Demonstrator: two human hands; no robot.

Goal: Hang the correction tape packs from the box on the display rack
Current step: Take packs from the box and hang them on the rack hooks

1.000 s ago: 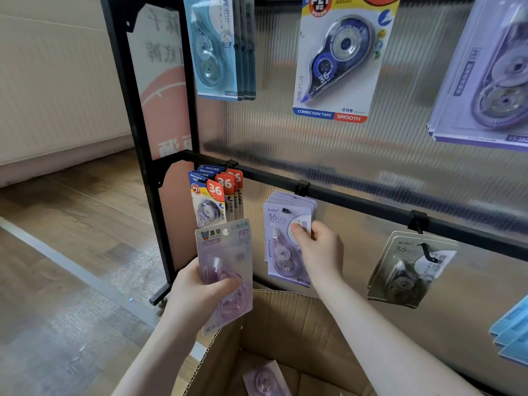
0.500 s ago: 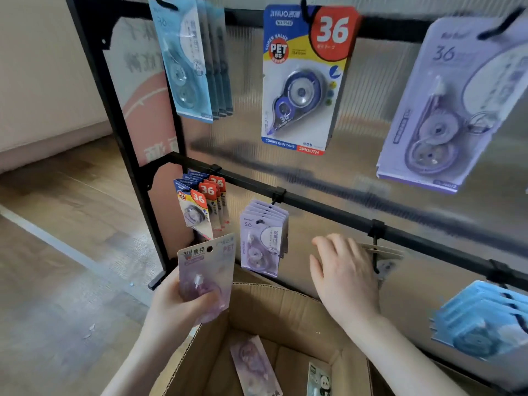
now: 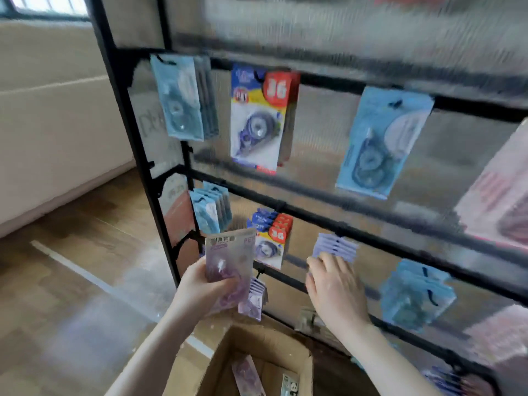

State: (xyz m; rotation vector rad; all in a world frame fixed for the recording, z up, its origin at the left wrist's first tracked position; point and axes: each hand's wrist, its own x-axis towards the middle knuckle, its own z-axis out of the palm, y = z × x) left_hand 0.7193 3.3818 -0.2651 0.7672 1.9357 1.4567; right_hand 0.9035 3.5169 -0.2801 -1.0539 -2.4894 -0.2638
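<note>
I note the right hand [image 3: 334, 287] has left the lilac stack [image 3: 335, 247], now flat-fingered below it, while the left hand [image 3: 208, 287] still grips the purple pack [image 3: 228, 261] unhung above the box [image 3: 257, 342].

Whole frame motion-blurred; print on hanging packs unreadable. Pink pack [image 3: 497, 201] cut off by right edge. Box [image 3: 288, 352] cut by bottom edge. Left hand [image 3: 205, 290] hides lower half of purple pack [image 3: 228, 261].
</note>
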